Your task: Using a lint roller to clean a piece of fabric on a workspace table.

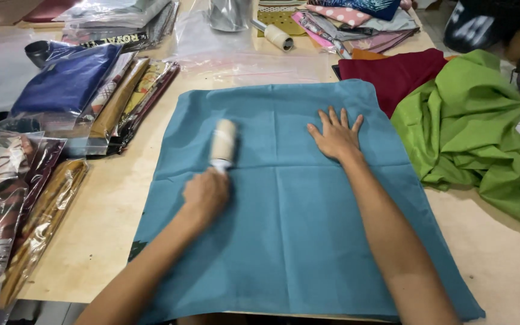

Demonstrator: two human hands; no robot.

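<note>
A teal blue cloth (296,229) lies spread flat on the wooden table (109,222). My left hand (206,194) grips the handle of a lint roller (222,143), whose cream-coloured roll rests on the cloth's upper left part. My right hand (336,135) lies flat on the cloth with fingers spread, pressing it down near the upper middle. A fold crease runs across the cloth between the hands.
Crumpled green fabric (476,126) and dark red fabric (395,75) lie at the right. Several plastic-wrapped folded fabrics (67,84) line the left side. A second lint roller (277,36), a metal can (229,13) and stacked patterned cloths (356,24) sit at the back.
</note>
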